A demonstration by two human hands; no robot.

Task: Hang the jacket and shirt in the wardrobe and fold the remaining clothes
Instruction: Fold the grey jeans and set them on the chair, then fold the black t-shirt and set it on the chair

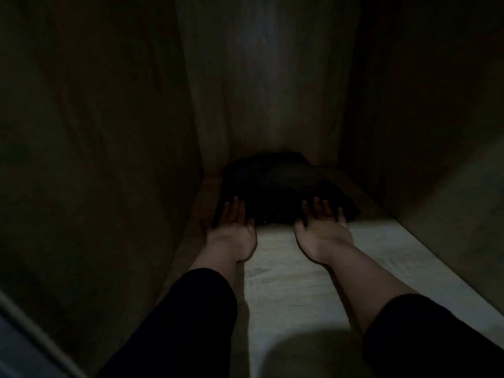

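While the folding half of the job appears well along, I am looking down into a dim wardrobe compartment where a dark folded garment (286,186) lies on the pale shelf floor (294,282), at its far end, close to the back panel (261,77).

On the left, the wardrobe's side wall (95,132) rises in shadow. Just right of it, my left hand (234,222) reaches in from a dark sleeve (185,317), fingers (233,204) straight and relaxed, its tips touching the near left edge of the bundle. Farther right, my right hand (321,222) lies the same way, fingers spread and uncurled, against the near right edge. Neither hand grips anything; both seem to press or steady the cloth. The right side wall (422,105) closes the scene.

I judge the step in hand to be stowing a folded piece on the shelf. What kind of garment it is I cannot tell in this light. No hanger, jacket or shirt is in sight. Next, I would expect to seat the bundle squarely toward the back with flat palms, pressing gently so the folds do not slide apart, then draw both arms out.
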